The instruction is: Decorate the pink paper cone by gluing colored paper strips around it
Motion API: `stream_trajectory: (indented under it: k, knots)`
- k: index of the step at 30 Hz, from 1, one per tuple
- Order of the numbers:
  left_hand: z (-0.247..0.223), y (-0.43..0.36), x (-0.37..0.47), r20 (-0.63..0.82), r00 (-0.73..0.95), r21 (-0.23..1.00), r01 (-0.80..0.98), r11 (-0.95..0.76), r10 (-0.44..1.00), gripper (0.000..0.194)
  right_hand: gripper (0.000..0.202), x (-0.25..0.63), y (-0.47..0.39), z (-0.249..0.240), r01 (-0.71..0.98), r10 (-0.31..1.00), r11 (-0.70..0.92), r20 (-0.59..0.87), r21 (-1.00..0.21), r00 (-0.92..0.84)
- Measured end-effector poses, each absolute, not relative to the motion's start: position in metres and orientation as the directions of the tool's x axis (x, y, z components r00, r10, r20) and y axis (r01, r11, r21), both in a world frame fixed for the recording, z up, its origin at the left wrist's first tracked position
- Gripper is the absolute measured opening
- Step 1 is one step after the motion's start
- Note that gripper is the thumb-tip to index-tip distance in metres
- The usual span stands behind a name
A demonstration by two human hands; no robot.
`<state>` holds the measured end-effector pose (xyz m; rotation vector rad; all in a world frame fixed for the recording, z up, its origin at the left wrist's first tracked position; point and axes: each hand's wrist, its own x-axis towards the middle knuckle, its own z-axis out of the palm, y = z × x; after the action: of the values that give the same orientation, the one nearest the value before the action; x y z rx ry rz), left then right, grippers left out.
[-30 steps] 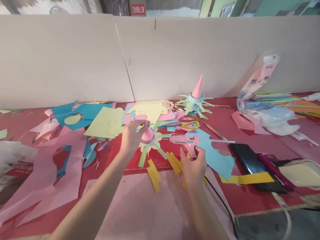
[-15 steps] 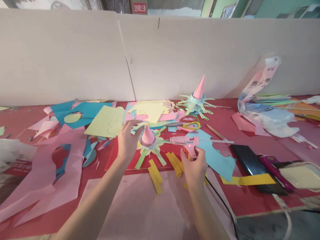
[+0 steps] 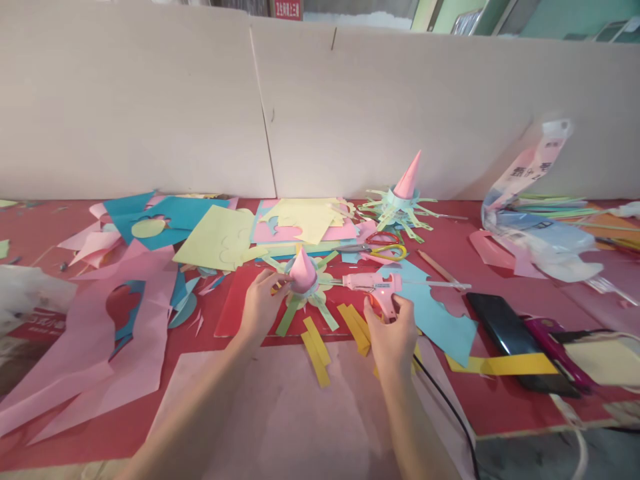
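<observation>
A small paper ornament with a pink cone [image 3: 303,273], a blue band, yellow petals and green strips stands on a red board [image 3: 234,308]. At its left side, my left hand [image 3: 263,303] has its fingers closed against the band; part of the grip is hidden behind the fingers. My right hand [image 3: 395,333] is wrapped round the handle of a pink glue gun [image 3: 373,283], whose nozzle points left at the ornament's petals. A clear glue stick [image 3: 443,285] sticks out of the gun's back. Folded yellow paper strips [image 3: 316,353] lie just in front.
Behind stands a second cone ornament [image 3: 409,179], near scissors [image 3: 385,252]. Pink paper scraps [image 3: 140,360] spread leftward. To the right are a pencil [image 3: 440,268], a blue sheet [image 3: 445,320], a black phone [image 3: 505,333] and a plastic bag [image 3: 550,240]. The gun's black cord [image 3: 445,395] trails toward the front edge.
My left hand has come down from above the ornament's left side, and its spread fingers have closed at the band. The glue gun stays in my right hand. The view has shifted slightly.
</observation>
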<state>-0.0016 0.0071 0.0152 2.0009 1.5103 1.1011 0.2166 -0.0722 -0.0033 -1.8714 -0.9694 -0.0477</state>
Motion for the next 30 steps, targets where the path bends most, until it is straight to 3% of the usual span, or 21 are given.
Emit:
stream_trajectory:
  k: [9, 15, 22, 30]
  knots:
    - [0.015, 0.007, -0.003, 0.381, 0.111, 0.685, 0.633, -0.36, 0.918, 0.015, 0.044, 0.215, -0.072, -0.003, 0.627, 0.608, -0.2, 0.406, -0.753, 0.682]
    - [0.017, 0.014, -0.015, 0.515, 0.314, 0.512, 0.633, -0.581, 0.797, 0.018, 0.043, 0.215, -0.072, -0.003, 0.627, 0.613, -0.211, 0.398, -0.75, 0.682]
    - [0.036, 0.02, -0.026, 0.326, 0.613, 0.316, 0.646, -0.695, 0.719, 0.02, 0.043, 0.215, -0.072, -0.004, 0.618, 0.622, -0.216, 0.381, -0.756, 0.684]
    - [0.046, 0.025, -0.022, 0.215, 0.716, 0.191, 0.636, -0.747, 0.664, 0.019, 0.043, 0.215, -0.072, -0.005, 0.62, 0.619, -0.211, 0.388, -0.755, 0.683]
